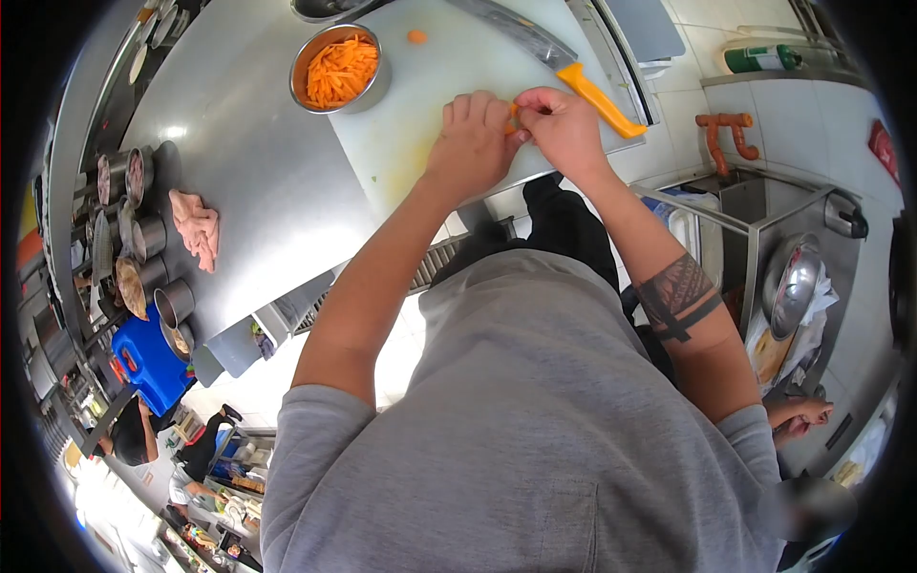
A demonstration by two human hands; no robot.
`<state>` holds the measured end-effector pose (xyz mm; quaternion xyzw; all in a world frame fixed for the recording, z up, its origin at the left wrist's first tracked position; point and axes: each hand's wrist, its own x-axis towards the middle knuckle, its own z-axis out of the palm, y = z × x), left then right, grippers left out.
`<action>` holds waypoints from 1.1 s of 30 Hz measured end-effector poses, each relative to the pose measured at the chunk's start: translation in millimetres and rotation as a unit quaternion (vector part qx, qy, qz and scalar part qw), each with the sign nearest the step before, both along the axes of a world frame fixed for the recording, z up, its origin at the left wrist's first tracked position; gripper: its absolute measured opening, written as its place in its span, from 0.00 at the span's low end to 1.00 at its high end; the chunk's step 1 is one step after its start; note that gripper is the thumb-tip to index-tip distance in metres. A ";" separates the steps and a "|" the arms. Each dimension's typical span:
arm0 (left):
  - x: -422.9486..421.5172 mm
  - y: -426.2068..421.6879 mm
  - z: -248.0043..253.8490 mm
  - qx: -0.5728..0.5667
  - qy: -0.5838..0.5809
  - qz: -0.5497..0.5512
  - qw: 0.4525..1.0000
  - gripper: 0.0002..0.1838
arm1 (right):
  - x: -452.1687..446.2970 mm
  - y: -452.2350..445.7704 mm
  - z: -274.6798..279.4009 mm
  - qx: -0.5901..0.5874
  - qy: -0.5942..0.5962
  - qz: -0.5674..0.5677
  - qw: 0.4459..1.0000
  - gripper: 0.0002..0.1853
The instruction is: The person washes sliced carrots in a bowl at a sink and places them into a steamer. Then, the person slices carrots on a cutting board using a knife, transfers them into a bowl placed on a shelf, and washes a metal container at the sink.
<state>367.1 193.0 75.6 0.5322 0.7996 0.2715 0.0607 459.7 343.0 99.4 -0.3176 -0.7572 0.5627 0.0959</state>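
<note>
Over the near edge of the white cutting board [392, 162], my hands meet around a small orange piece of carrot [513, 118], mostly covered by fingers. My right hand [565, 132] pinches it between thumb and forefinger. Against its other side is my left hand [473, 143], fingers bent together and thumb touching the piece. A knife with a yellow handle [602, 99] lies on the board just beyond my right hand, blade pointing away. To the left, a steel bowl [379, 88] holds carrot sticks [339, 71]. A carrot slice [416, 36] lies near the board's far side.
A pink crumpled cloth or glove [196, 229] lies on the steel table [267, 191] to the left. Several metal pots [148, 239] and a blue jug [153, 358] line its far left side. Other people work at lower left; another person's hands [802, 413] show at right.
</note>
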 end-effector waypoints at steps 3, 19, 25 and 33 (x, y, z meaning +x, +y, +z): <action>0.1 -1.0 0.4 -0.002 -0.004 -0.001 1.000 0.23 | 4.1 0.7 1.4 0.045 -0.015 0.019 0.999 0.10; 0.2 4.1 6.5 -0.070 0.022 -0.011 0.997 0.19 | 34.4 59.1 41.5 0.453 -0.033 0.026 0.891 0.18; 2.4 3.2 5.0 -0.033 0.059 -0.031 0.997 0.29 | 34.1 59.4 28.6 0.327 -0.091 0.106 0.935 0.31; 5.0 -5.3 12.1 -0.058 0.060 -0.029 0.996 0.32 | 32.8 46.9 48.5 0.290 -0.172 0.156 0.928 0.19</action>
